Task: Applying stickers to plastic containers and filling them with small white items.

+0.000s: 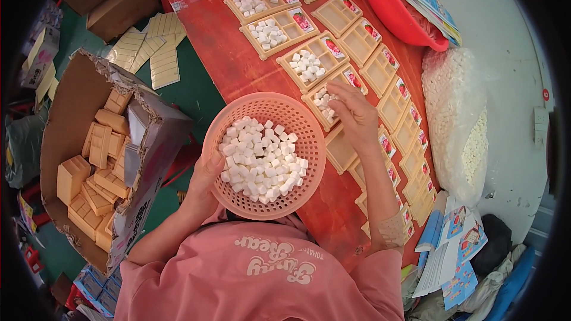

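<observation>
My left hand (205, 181) grips the rim of a round pink plastic basket (312, 137) in front of my chest. Inside it lies a heap of small white marshmallows (262, 160). Over a beige compartment tray on the red table, my right hand (357, 119) has its thumb and forefinger apart, with white marshmallows (323, 102) just beside the fingertips in the tray's large compartment. Farther up the same row, a tray (288, 68) and two beyond it also hold marshmallows. Each tray has a strawberry picture in one corner.
Two rows of beige trays (376, 71) run along the red table (205, 41). To my left stands a cardboard box (77, 92) of stacked beige trays. A red basin (380, 0) and a large clear bag (449, 107) of white pieces line the right side.
</observation>
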Demonstrator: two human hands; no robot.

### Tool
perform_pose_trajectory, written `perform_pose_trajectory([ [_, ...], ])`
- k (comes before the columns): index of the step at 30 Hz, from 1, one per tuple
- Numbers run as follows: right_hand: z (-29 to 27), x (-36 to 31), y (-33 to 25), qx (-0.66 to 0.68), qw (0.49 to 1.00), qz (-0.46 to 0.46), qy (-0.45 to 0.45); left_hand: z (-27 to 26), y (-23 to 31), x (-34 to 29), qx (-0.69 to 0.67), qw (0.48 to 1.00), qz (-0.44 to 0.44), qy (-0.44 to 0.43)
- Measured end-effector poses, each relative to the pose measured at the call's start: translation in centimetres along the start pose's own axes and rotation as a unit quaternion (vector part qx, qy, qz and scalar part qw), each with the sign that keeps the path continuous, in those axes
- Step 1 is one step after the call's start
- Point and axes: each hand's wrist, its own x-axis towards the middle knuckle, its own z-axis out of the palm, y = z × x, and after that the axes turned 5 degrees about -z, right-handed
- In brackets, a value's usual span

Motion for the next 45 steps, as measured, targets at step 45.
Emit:
perform_pose_trajectory([
  [45,-1.2,-5.2,-8.1,0.241,0.949,0.202,-0.009,3.2,-0.5,0.2,0.072,0.995,-0.056,-0.041],
])
